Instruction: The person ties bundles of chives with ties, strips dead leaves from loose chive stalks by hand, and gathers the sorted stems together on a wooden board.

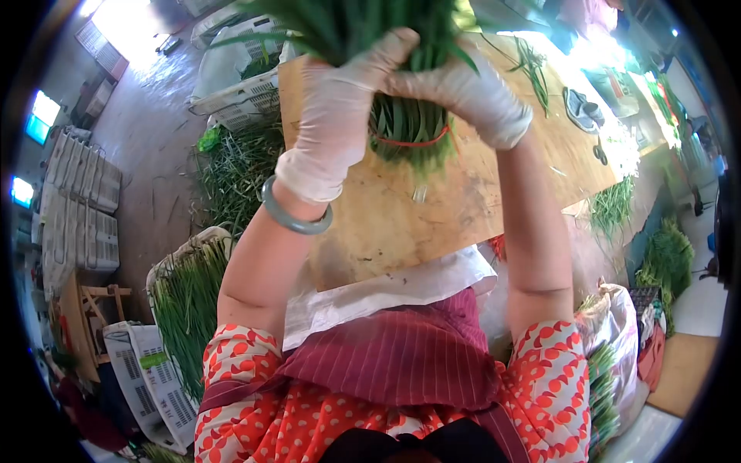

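A thick bunch of long green leaves, looking like garlic chives, is held up over the wooden board. A red band circles it near its lower end. My left hand, in a white glove, is wrapped around the bunch from the left. My right hand, gloved too, grips it from the right, its thumb side close to the left fingers. The bunch's upper leaves run out of the top of the view, slightly blurred.
Scissors and a grey cloth-like item lie at the board's right. Loose leaves are heaped left of the board. A crate of chives stands at my left, near a white crate. Plastic sacks stand at right.
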Action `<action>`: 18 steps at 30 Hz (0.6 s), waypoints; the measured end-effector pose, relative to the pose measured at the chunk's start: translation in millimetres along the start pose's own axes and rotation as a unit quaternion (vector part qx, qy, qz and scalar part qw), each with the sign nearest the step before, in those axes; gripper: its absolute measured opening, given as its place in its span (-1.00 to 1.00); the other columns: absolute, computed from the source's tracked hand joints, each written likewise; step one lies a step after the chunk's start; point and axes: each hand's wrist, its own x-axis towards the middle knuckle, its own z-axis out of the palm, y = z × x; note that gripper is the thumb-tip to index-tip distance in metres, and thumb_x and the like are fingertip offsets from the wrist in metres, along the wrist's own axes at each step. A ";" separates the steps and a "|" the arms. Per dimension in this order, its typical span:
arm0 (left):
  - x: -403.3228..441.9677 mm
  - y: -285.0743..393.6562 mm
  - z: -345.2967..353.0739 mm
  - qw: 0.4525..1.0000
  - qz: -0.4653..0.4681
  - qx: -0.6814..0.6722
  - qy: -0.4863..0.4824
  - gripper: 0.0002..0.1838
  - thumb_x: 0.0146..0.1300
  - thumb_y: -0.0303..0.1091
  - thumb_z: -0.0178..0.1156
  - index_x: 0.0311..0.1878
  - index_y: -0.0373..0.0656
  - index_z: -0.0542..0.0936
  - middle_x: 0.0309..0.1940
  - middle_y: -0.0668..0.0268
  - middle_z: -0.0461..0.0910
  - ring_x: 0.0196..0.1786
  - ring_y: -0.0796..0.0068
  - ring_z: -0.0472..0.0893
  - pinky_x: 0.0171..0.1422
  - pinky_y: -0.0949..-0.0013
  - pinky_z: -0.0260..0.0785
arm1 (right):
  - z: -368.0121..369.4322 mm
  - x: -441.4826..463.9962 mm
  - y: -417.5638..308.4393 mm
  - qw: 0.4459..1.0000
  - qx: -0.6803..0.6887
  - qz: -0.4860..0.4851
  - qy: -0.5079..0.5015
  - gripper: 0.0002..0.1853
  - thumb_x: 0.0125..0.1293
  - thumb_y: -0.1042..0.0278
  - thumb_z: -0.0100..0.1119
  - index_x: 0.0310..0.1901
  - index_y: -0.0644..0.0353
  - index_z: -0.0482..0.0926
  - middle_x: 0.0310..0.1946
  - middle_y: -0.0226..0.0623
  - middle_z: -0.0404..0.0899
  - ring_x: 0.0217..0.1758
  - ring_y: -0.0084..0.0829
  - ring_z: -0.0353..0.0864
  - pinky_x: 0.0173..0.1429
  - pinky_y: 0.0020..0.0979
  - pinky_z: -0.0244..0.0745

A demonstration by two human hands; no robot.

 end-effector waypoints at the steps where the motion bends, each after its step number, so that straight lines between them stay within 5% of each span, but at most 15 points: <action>1: 0.0 7.5 -0.9 1.000 0.007 0.005 0.030 -0.59 0.04 -0.52 0.27 0.00 -0.25 0.44 -0.14 0.34 0.55 -0.14 0.56 0.53 -0.04 0.46 0.41 | -1.8 11.6 2.0 0.999 -0.035 -0.004 -0.029 -0.38 -0.16 0.29 0.43 -0.01 0.30 0.42 -0.22 -0.19 0.58 -0.19 -0.41 0.56 -0.02 -0.44 0.44; 5: -17.8 5.0 -38.8 0.960 -0.040 -0.252 0.116 -0.70 0.19 -0.44 0.13 0.00 -0.22 0.45 -0.03 0.26 0.49 0.03 0.43 0.46 0.17 0.29 0.29 | 19.4 42.9 6.3 0.945 -0.293 -0.051 -0.137 -0.38 -0.17 0.23 0.36 0.00 0.27 0.43 -0.17 -0.01 0.56 -0.10 -0.16 0.56 -0.03 -0.31 0.45; 8: -48.2 5.1 -115.7 0.913 -0.114 -0.349 0.179 -0.71 0.26 -0.34 0.05 0.03 -0.20 0.45 0.02 0.23 0.48 0.09 0.32 0.43 0.27 0.17 0.20 | 60.6 31.1 43.3 0.867 -0.405 0.082 -0.278 -0.37 -0.17 0.25 0.36 0.03 0.24 0.44 -0.21 0.01 0.56 -0.08 -0.13 0.55 0.01 -0.30 0.43; 14: -95.0 38.5 -212.2 0.911 -0.103 -0.204 0.343 -0.62 0.22 -0.31 0.11 0.10 -0.19 0.41 0.02 0.19 0.48 0.09 0.35 0.42 0.26 0.24 0.21 | 68.6 -25.0 106.4 0.897 -0.328 0.080 -0.287 -0.11 -0.29 0.06 0.43 0.15 0.22 0.31 -0.08 -0.01 0.47 0.02 -0.07 0.45 0.09 -0.24 0.35; 16: -100.0 43.7 -247.3 0.900 0.090 0.181 0.387 -0.50 0.18 -0.30 0.16 0.17 -0.22 0.34 0.06 0.13 0.44 0.12 0.36 0.40 0.27 0.27 0.18 | 29.1 -34.7 102.5 0.922 -0.307 0.078 -0.223 -0.08 -0.30 0.03 0.43 0.16 0.25 0.30 0.07 0.01 0.37 0.09 -0.10 0.41 0.13 -0.28 0.34; 17: -95.2 49.3 -222.3 0.897 0.088 0.181 0.394 -0.50 0.18 -0.30 0.16 0.17 -0.22 0.34 0.06 0.13 0.44 0.12 0.36 0.40 0.27 0.27 0.18 | 9.3 -37.3 87.7 0.919 -0.309 0.112 -0.218 -0.03 -0.31 -0.01 0.44 0.21 0.18 0.26 0.17 0.01 0.29 0.19 -0.09 0.33 0.23 -0.30 0.24; 18: -81.8 60.6 -170.8 0.911 0.046 0.291 0.288 -0.41 0.13 -0.26 0.22 0.20 -0.25 0.29 0.09 0.09 0.40 0.15 0.33 0.37 0.29 0.27 0.15 | -11.5 -45.3 85.3 0.920 -0.302 0.115 -0.221 0.03 -0.35 -0.02 0.45 0.25 0.11 0.20 0.20 0.00 0.25 0.24 -0.08 0.26 0.29 -0.24 0.14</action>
